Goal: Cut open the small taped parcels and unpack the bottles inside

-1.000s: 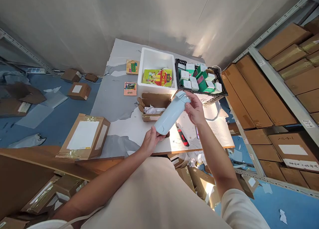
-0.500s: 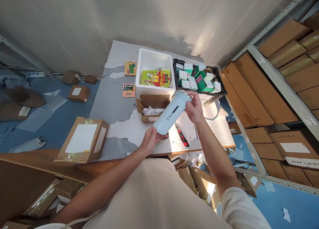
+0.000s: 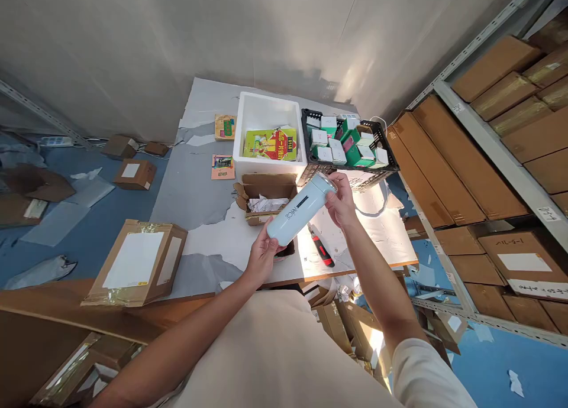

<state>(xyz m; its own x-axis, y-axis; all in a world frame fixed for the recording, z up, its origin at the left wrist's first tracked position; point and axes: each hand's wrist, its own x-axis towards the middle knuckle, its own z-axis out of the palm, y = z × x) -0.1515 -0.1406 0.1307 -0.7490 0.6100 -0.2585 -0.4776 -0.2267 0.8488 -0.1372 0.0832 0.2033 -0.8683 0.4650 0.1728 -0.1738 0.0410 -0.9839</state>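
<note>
A pale blue bottle (image 3: pixel 298 211) marked "NICE" is held slantwise above the table, its cap end up and to the right. My left hand (image 3: pixel 261 255) grips its lower end, the thumb lying along the side. Around the cap end close the fingers of my right hand (image 3: pixel 341 202). Just behind the bottle stands an open cardboard box (image 3: pixel 252 219) with crumpled white paper (image 3: pixel 267 203) inside. A red and black utility knife (image 3: pixel 322 248) lies on the table (image 3: pixel 190 195), to the right of the bottle's base.
Behind are a white foam box (image 3: pixel 246 115) holding colourful booklets and a black crate (image 3: pixel 385 137) of green-and-white cartons. Two small booklets, an orange one (image 3: pixel 222 167) among them, lie left. A taped carton (image 3: pixel 175 242) sits at the left edge. Shelves of boxes (image 3: pixel 515 254) line the right.
The bottle has shifted slightly left and down in the view, still in both hands. The whole scene has shifted a little the same way with the camera.
</note>
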